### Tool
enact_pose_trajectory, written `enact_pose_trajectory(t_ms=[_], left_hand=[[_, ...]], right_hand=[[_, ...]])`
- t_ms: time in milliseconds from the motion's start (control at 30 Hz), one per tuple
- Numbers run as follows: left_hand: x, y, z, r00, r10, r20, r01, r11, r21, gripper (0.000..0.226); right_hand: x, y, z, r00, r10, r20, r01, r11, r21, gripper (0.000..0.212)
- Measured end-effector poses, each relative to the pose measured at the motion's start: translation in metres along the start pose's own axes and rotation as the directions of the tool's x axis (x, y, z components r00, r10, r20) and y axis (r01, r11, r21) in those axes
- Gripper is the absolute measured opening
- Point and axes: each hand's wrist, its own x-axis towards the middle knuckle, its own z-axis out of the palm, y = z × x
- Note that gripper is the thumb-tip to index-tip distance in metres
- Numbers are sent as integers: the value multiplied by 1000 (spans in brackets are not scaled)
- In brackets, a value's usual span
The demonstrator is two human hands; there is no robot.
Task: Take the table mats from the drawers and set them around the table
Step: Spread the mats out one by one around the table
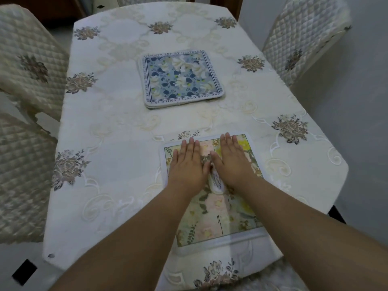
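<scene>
A pastel floral table mat (218,215) with a white border lies flat at the near edge of the table (117,148). My left hand (188,162) and my right hand (233,160) both press flat on its far half, fingers straight, side by side. In the middle of the table sits a small stack of blue floral mats (181,78) with lettering round the border. My forearms hide part of the near mat.
A cream embroidered tablecloth covers the table. Quilted covered chairs stand at the left (27,59), lower left (23,177) and far right (302,38). A pale wall runs along the right side.
</scene>
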Motion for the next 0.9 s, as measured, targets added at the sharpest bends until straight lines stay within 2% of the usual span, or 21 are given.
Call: enact_pose_trajectory(t_ms=[100, 200, 367, 467, 600, 667, 767, 900], left_hand=[[8, -18, 7, 1000, 3, -28, -1, 996, 84, 77], [15, -30, 7, 998, -18, -68, 22, 997, 67, 80], [17, -42, 1, 997, -47, -64, 50, 998, 30, 84], [26, -46, -10, 998, -57, 14, 58, 996, -64, 82], [60, -70, -54, 994, -83, -73, 61, 962, -266, 73], [86, -87, -80, 991, -135, -9, 121, 914, -387, 68], [120, -114, -107, 969, -201, 146, 246, 859, -448, 67], [143, -147, -121, 954, -217, 209, 292, 836, -464, 62]], right_hand=[[7, 16, 7, 999, -26, -32, 22, 995, -100, 71], [14, 41, -1, 994, 46, -100, -56, 994, -97, 72], [18, 58, -10, 992, 100, -78, -109, 987, -119, 74], [21, 55, -9, 988, 136, -76, -145, 981, -130, 74], [33, 43, -21, 976, 219, 18, -213, 964, -158, 73], [37, 27, -27, 978, 204, -43, -207, 975, -81, 70], [41, -21, -32, 976, 182, -119, -160, 972, 174, 65], [47, -88, -34, 958, 278, -78, -204, 844, 496, 63]])
